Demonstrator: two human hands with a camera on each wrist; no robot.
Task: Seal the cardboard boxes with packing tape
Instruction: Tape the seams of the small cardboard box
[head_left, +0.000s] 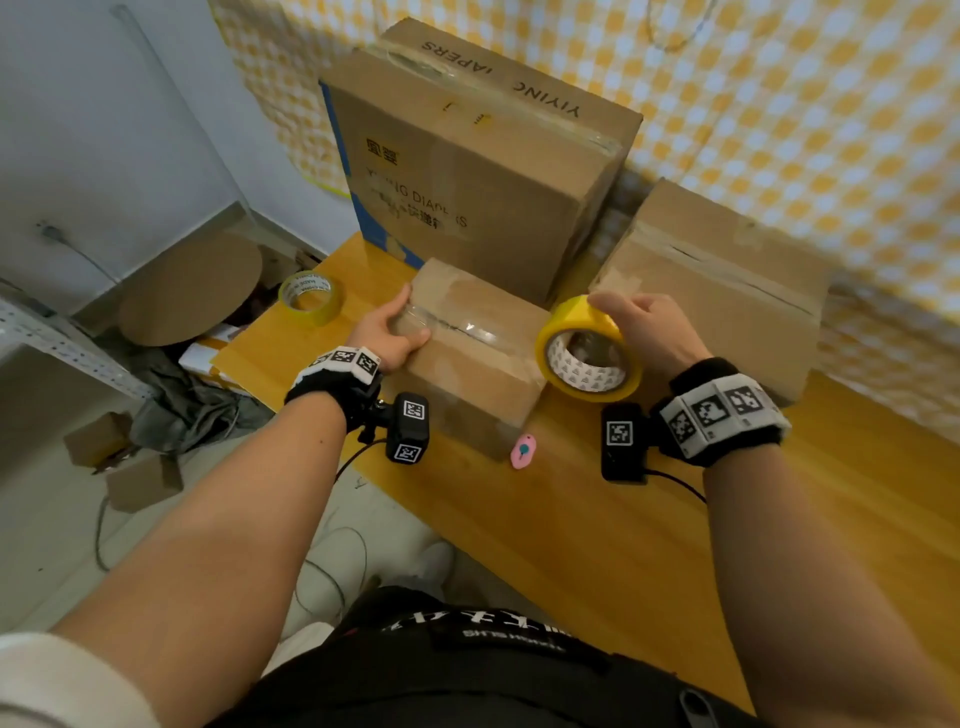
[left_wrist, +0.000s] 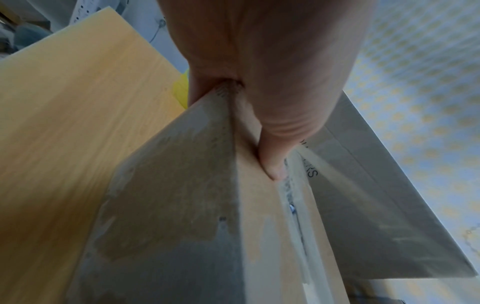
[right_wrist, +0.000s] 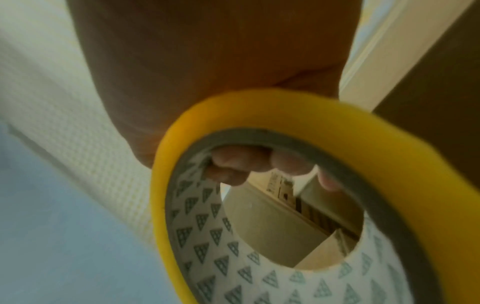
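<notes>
A small cardboard box lies on the wooden table in front of me. My left hand clasps its left end, thumb flat on the near side and fingers over the far side of the corner. A shiny strip of clear tape runs along the top seam from that hand toward the right. Just off the box's right end, my right hand holds a yellow tape roll upright. Its fingertips are hooked inside the patterned core and the thumb lies on the outside.
A tall printed diaper box stands behind the small one, and a medium box sits at the right. A second tape roll lies at the table's left corner. A pink cutter lies near the front. Small boxes and cloth litter the floor on the left.
</notes>
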